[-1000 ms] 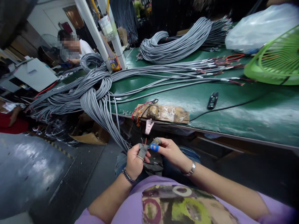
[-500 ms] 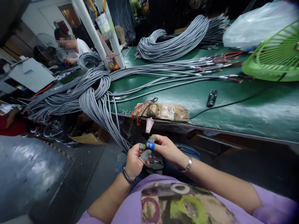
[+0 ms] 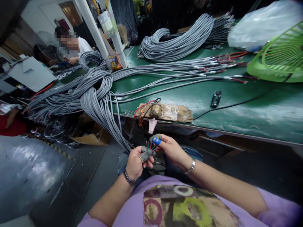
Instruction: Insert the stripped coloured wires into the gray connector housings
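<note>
Thin coloured wires (image 3: 149, 145), red and green among them, fan out from between the fingers of my left hand (image 3: 136, 164). That hand is closed on the wire end of a cable; grey covers wrap its thumb and a finger. Close by on the right, my right hand (image 3: 174, 151) pinches with thumb and forefinger at the wire tips. Its thumb has blue tape and a finger has a grey cover. The grey cables (image 3: 104, 121) hang off the bench edge and run down toward my left hand.
On the green bench (image 3: 180, 94) lie a taped wooden block (image 3: 175, 113) with a pink piece (image 3: 152, 126) hanging from it, a black tool (image 3: 216, 99), a coiled cable bundle (image 3: 180, 44) and a green fan (image 3: 279, 60). A co-worker (image 3: 82, 45) sits at the far left.
My hands have moved slightly apart, and the coloured wires now show between them. My left thumb has shifted up over the cable end. The view has barely moved.
</note>
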Demonstrator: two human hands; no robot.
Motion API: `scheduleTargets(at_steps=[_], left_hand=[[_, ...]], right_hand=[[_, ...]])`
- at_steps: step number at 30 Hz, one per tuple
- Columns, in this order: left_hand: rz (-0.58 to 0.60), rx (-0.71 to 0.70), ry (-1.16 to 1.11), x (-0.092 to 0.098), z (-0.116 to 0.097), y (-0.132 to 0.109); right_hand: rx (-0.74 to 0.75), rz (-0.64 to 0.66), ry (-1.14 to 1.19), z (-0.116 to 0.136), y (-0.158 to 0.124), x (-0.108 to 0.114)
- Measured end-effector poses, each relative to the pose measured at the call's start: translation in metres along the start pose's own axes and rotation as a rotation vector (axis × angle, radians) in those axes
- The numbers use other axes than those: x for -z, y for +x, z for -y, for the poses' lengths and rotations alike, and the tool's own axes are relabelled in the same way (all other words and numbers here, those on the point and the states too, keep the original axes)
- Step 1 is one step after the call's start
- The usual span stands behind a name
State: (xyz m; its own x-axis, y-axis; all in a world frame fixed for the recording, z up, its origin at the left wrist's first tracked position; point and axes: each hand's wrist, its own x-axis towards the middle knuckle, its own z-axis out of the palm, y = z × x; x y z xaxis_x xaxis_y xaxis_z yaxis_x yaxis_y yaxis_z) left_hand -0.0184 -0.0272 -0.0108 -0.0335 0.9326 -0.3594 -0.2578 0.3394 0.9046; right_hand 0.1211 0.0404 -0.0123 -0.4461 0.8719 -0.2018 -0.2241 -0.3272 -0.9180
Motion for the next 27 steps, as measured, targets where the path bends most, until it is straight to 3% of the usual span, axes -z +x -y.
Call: scheduleTargets(at_steps=[2,5,8,12,15,22,27], left_hand=[[-0.059,-0.024,-0.011,0.000,-0.001,-0.001],[-0.118,-0.061,-0.011,-0.002,0.001,-0.002],[-0.132,-0.100,0.032,-0.004,0.004,-0.002],[-0.149,-0.177,0.184,-0.005,0.007,-0.002],[-0.125,-0.168,0.215,-0.004,0.007,-0.001],[0.070,0.000,0.182,0.004,0.001,0.002],[-0.005,-0.109,0.215,0.000,0.004,0.001]], right_hand=[[-0.058,-0.031,0.091,-0.001,0.000,0.003],[-0.128,0.089,0.068,-0.001,-0.004,0.002],[-0.068,0.197,-0.084,0.000,-0.007,-0.004],[0.012,0.170,-0.180,0.002,-0.006,-0.009],[0.037,0.171,-0.245,0.004,-0.005,-0.007],[0.087,0.197,-0.301,0.005,-0.008,0.000],[0.140,0.134,-0.321,0.004,-0.010,-0.004]])
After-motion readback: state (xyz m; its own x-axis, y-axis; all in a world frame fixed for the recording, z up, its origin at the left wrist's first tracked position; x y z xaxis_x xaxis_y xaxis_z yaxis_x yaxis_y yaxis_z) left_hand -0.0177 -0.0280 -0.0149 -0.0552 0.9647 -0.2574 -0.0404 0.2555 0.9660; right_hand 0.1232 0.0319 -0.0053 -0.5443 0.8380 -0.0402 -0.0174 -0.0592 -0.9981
